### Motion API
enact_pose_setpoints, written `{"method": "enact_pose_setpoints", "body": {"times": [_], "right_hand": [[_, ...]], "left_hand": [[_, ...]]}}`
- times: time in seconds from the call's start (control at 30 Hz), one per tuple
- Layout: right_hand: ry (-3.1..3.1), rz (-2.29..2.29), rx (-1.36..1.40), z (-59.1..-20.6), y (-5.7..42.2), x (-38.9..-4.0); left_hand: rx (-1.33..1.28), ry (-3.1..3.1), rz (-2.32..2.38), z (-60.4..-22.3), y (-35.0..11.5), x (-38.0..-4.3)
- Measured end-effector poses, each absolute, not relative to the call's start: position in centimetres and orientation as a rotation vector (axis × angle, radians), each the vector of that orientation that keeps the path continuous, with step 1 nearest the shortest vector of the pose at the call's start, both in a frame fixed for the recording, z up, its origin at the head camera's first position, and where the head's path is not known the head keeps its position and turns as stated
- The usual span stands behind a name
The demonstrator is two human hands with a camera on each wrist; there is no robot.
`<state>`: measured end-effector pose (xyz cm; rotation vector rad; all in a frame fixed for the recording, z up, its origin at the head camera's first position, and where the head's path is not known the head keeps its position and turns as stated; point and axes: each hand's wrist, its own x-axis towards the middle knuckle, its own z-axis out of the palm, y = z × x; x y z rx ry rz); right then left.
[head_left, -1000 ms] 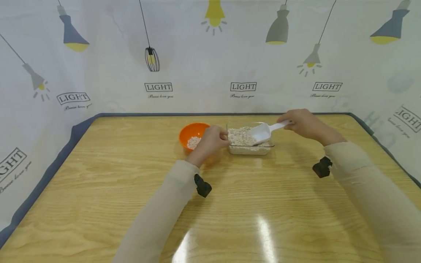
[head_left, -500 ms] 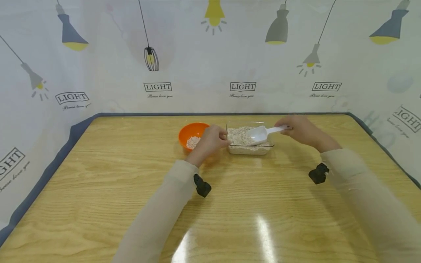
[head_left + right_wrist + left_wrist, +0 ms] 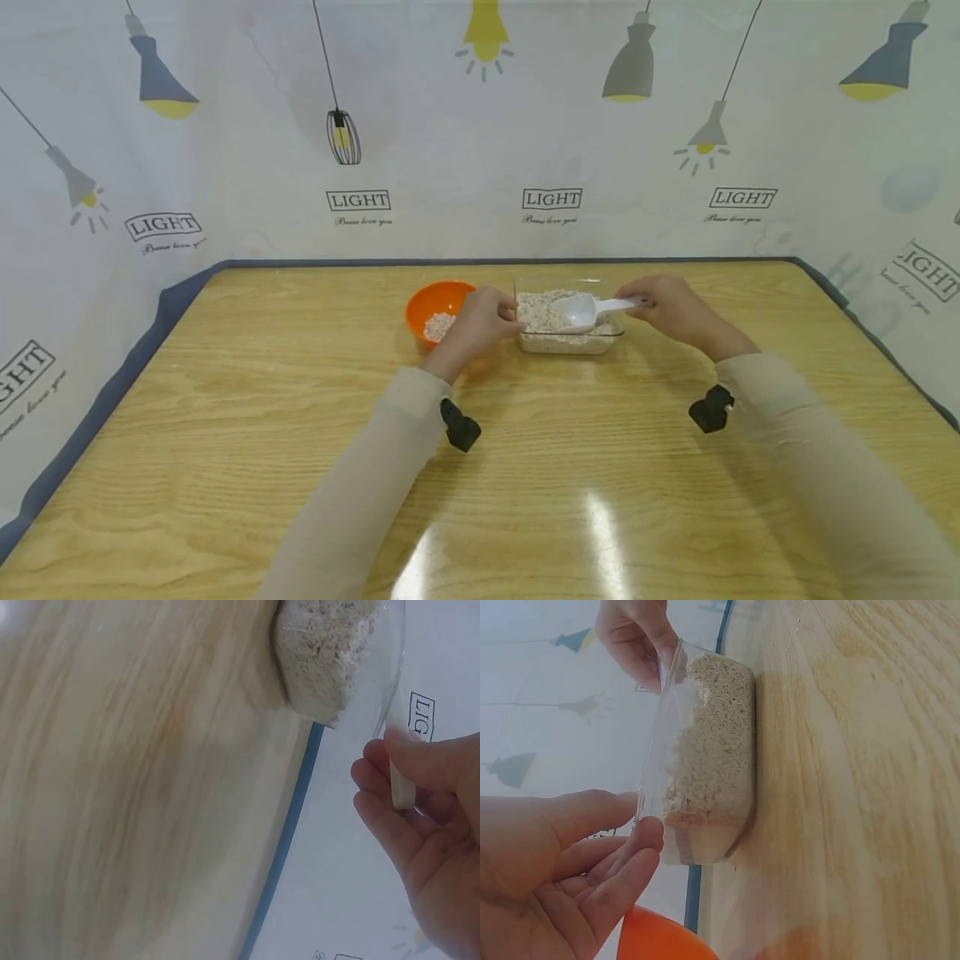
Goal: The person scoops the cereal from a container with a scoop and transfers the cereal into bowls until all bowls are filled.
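A clear rectangular container [image 3: 705,750] holds a bed of pale oat flakes [image 3: 542,310] near the back of the table. My left hand [image 3: 480,321] pinches the container's left rim between thumb and fingers, as the left wrist view shows. The white scoop [image 3: 581,312] lies low in the flakes, its handle slanting up over the right rim. My right hand [image 3: 667,307] grips that handle [image 3: 403,787] at its end. Just left of the container stands an orange bowl [image 3: 423,304] with some flakes in the bottom, partly hidden behind my left hand.
The wooden table [image 3: 300,467] stretches in front of the container and to both sides. Behind it hangs a white backdrop [image 3: 450,150] printed with lamps, close to the table's dark-edged back border.
My right hand has moved left and down, pushing the scoop leftward and flatter into the flakes. The left hand keeps its hold on the rim.
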<state>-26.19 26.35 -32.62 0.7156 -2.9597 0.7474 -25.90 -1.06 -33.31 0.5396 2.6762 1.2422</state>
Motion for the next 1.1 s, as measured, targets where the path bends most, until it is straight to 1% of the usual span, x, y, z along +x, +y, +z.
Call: {"method": "enact_pose_setpoints", "body": {"times": [0.43, 1.1], "right_hand": [[-2.912, 0.717, 0.717, -33.4, 26.4, -25.9], [-2.834, 0.804, 0.607, -33.9, 27.9, -25.1]], "left_hand": [[0.536, 2.647, 1.272, -33.6, -1.1, -26.0], [0.552, 2.651, 1.274, -33.4, -1.4, -26.0]]}}
